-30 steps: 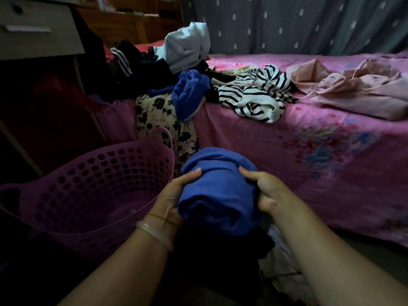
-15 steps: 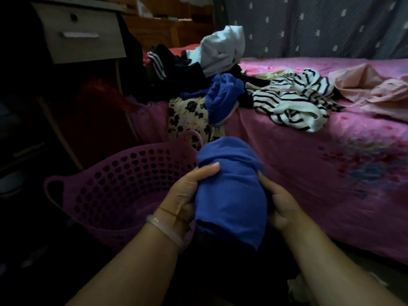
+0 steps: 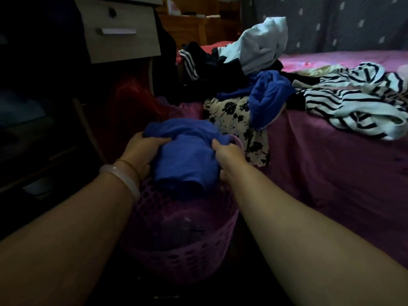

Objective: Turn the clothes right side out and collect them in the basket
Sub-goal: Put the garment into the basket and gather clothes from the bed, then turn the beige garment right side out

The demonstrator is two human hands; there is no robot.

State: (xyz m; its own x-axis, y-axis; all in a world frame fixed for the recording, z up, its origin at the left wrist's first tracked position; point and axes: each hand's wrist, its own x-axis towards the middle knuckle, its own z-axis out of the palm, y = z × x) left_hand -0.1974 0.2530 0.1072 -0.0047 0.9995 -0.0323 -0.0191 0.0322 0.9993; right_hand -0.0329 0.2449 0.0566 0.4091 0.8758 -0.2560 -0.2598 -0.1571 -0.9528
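A folded blue garment (image 3: 185,155) is held over the open top of the purple perforated basket (image 3: 183,257), which stands on the floor below my arms. My left hand (image 3: 141,153) grips its left side and my right hand (image 3: 227,157) grips its right side. More clothes lie heaped on the pink bed: another blue garment (image 3: 269,96), a black-and-white striped top (image 3: 357,100), a cream floral piece (image 3: 234,115) hanging over the bed edge, a white garment (image 3: 262,43) and a dark striped-trim one (image 3: 198,60).
The pink bed (image 3: 331,173) fills the right side, close against the basket. A bedside cabinet with a drawer (image 3: 121,34) stands at the upper left, with dark floor beneath it. A patterned curtain (image 3: 344,21) hangs behind the bed.
Both hands have carried the blue garment left and forward, from in front of the bed edge to over the basket. The view has turned left with them.
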